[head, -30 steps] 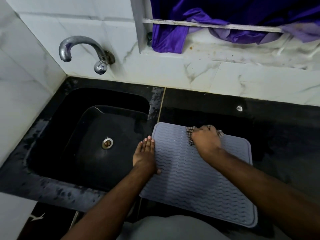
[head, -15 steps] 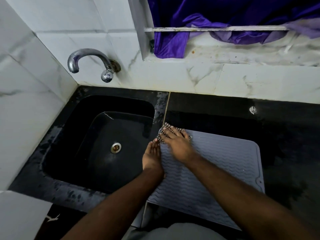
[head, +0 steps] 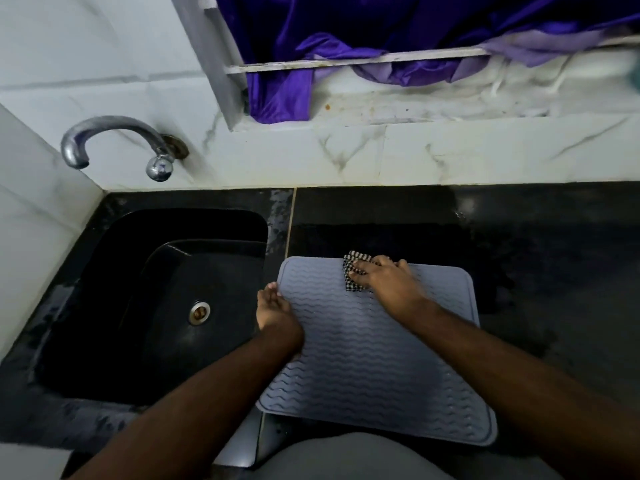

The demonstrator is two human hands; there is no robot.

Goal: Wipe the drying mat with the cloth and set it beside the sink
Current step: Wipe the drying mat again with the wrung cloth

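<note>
Your left hand [head: 275,311] lies flat, fingers straight and together, arm reaching forward. Your right hand [head: 384,278] presses palm-down (fingers spread, pointing left), its forearm angled in from the lower right.

My right hand [head: 384,280] covers most of the checked cloth [head: 353,276], so I see only its left part. My right forearm hides a strip of the drying mat [head: 363,358] across its right side, and my left hand [head: 277,315] covers its left edge. The purple fabric [head: 346,36] runs off the top edge. A small pale speck on the counter [head: 554,271] near the wall is too blurred to identify.
</note>
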